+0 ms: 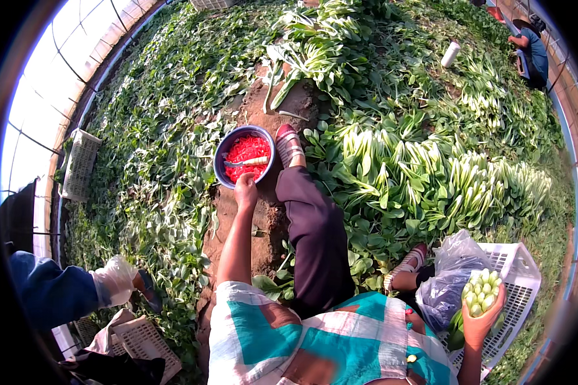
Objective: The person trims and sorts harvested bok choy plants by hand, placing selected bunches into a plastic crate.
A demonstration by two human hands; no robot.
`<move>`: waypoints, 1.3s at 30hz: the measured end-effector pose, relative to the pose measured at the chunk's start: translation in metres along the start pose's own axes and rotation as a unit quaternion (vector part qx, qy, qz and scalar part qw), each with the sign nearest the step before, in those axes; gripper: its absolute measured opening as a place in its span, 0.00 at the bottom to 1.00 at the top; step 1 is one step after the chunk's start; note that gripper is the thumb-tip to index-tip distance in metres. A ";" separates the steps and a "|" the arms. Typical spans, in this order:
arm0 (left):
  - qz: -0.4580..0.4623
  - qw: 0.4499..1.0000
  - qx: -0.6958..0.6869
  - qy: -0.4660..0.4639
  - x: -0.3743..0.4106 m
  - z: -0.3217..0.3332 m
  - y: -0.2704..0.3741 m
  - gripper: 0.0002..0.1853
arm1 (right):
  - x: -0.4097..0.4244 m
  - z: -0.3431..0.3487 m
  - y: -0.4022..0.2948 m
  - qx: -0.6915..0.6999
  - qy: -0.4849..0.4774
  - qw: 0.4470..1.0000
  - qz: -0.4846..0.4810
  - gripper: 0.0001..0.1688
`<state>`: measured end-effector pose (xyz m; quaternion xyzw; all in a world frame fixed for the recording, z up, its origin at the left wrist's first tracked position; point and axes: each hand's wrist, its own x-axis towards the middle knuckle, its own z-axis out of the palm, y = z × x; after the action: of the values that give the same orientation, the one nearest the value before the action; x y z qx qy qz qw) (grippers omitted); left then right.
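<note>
My left hand is at the near rim of a blue-grey bowl, its fingertips over the inside edge. Whether they grip the rim or the contents is hidden. Red bands fill the bowl, and a knife with a light handle lies on top of them. At the lower right, my right hand is wrapped around a bunch of leafy greens, its pale cut stem ends facing up. This bunch is above a white plastic crate, beside a clear plastic bag.
Cut greens lie in a long row at right, with another pile ahead. More crates stand at left. A person's blue sleeve or trouser leg is close at lower left; another person crouches far right. A white cylinder stands among plants.
</note>
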<state>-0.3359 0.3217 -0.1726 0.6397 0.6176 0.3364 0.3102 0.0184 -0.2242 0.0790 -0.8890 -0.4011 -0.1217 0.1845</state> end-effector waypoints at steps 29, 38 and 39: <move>-0.022 0.995 -0.083 -0.055 0.117 0.031 0.047 0.07 | 0.008 -0.003 -0.021 -0.016 0.005 1.000 0.026 0.64; 0.149 0.738 -0.301 -0.586 -0.130 0.096 0.420 0.07 | 0.022 -0.002 -0.032 0.072 0.037 0.996 -0.031 0.56; 0.154 0.703 -0.287 -0.632 -0.168 0.108 0.429 0.07 | 0.022 -0.002 -0.033 0.070 0.044 0.996 -0.040 0.54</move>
<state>-0.0005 0.1368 0.1052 0.6685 0.0430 0.0571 0.7402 0.0071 -0.1905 0.0967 -0.8511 -0.4351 -0.1394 0.2585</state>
